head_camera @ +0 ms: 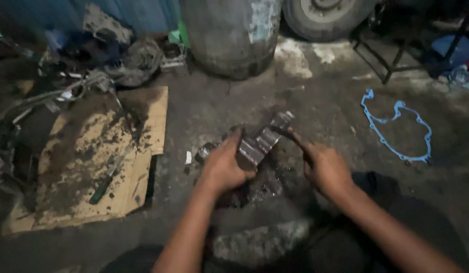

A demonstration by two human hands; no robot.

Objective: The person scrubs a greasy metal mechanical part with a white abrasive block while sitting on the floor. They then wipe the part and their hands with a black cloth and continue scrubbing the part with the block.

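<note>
Down on the greasy concrete floor (315,101) here; the left hand (222,164) has its grip wrapped tight around the lower end of a ribbed, silvery-grey metal engine part (261,140), which sits tilted, its upper end pointing up and to the right; the part is held just above a dark, oily lump of metal (254,187) on the floor, dead centre of the view, between the 2 hands. The right hand (323,167) is just beside the part, its grip narrow, fingers pinched on something thin and dark that touches the part's upper end; it's too dim to tell what that thing is.

Off to the left lies a stained, flat sheet of brown cardboard (143,121) with a green-handled tool (105,184) lying on it; beyond that, a tangle of grey cables and dirty engine bits (93,76). Well apart on the right, a thin blue gasket (396,131) lies flat on the floor. At the top stands a big grey metal drum (229,35), with a rubber tyre (325,15) right next to it and a black metal frame (391,55) further right. Both forearms come in from the bottom edge.
</note>
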